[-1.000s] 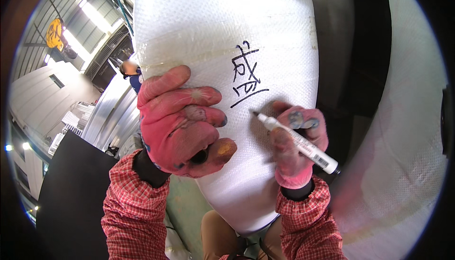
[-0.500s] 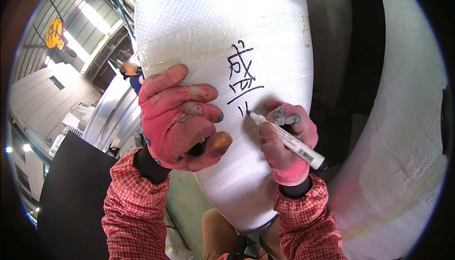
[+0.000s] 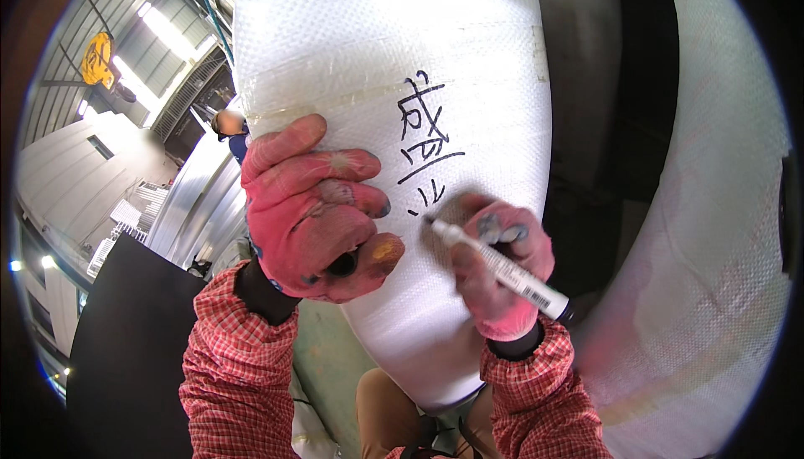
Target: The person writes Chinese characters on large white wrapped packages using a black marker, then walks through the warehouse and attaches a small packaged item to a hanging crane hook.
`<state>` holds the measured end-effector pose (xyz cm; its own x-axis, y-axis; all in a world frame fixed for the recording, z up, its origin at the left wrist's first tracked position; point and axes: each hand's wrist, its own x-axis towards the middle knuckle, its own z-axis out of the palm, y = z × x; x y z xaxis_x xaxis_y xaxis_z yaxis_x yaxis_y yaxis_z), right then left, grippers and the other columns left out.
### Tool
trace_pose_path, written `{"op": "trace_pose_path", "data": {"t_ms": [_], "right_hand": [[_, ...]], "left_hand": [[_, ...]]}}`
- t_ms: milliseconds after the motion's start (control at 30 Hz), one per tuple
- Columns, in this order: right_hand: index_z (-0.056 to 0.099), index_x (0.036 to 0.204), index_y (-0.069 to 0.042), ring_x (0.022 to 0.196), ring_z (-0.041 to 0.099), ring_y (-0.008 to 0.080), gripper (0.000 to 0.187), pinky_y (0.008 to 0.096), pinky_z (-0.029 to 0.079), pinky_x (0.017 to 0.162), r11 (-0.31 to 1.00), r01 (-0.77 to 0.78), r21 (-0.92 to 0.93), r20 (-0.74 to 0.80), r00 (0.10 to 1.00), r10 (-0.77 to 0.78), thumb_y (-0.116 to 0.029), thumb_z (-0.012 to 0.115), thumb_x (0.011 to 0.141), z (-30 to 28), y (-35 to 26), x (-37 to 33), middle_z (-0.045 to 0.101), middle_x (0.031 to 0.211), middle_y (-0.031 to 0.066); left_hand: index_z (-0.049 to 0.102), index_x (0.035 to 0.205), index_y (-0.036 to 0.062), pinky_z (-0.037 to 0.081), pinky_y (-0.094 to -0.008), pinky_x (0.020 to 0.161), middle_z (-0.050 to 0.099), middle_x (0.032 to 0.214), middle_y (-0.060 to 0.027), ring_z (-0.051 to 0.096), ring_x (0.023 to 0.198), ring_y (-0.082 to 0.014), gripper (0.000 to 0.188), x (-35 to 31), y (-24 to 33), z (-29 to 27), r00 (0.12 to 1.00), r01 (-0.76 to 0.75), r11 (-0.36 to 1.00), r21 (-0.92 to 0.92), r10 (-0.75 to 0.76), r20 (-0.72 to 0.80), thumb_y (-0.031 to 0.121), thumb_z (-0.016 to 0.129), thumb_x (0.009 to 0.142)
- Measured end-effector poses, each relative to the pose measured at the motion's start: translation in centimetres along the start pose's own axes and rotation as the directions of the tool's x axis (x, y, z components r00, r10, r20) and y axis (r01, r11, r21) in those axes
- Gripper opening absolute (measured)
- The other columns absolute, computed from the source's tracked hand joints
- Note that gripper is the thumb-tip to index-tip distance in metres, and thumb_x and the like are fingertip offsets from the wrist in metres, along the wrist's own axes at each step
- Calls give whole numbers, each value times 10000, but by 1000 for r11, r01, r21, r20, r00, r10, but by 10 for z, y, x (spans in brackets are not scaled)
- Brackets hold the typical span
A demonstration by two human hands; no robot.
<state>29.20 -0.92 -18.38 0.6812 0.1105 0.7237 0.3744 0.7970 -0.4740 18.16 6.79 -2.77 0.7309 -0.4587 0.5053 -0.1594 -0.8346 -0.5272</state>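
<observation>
A large package wrapped in white bubble wrap [image 3: 352,57] stands upright in front of me, with black hand-drawn marks on its face. My left hand [image 3: 314,212], in a worn pink glove, presses flat against the wrap to the left of the marks. My right hand [image 3: 498,270], also in a pink glove, grips a white marker pen [image 3: 502,270]. The pen's tip touches the wrap just below the marks. Both forearms wear red checked sleeves.
Another white wrapped bundle [image 3: 712,275] fills the right side. A black panel [image 3: 126,350] stands at lower left. Behind it are grey metal sheets [image 3: 197,199], a person in blue [image 3: 230,128] and a yellow crane hook block [image 3: 95,61] under the hall roof.
My right hand has moved the pen left and down over the wrap, and new strokes have appeared under the first mark. My left hand has stayed pressed on the package.
</observation>
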Motion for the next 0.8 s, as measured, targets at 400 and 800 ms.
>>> {"op": "trace_pose_path", "data": {"t_ms": [400,800], "right_hand": [[514,782,-41,564,569,182,209,343,519,726,992,-57,115,-154,985,74,-122,698,725,2,6,-28,544,612,49],[508,820,-40,635,554,181,225,366,484,779,994,70,-87,83,995,-63,-163,687,761,7,10,-40,565,702,50]], "left_hand": [[466,654,140,307,-478,986,639,699,18,623,828,-222,103,-10,-1,-2,1000,9,1000,8,-9,3,144,567,677],[473,654,131,305,-480,991,639,695,7,622,822,-224,139,-12,-3,-3,1000,-6,1000,10,6,14,184,573,734]]}}
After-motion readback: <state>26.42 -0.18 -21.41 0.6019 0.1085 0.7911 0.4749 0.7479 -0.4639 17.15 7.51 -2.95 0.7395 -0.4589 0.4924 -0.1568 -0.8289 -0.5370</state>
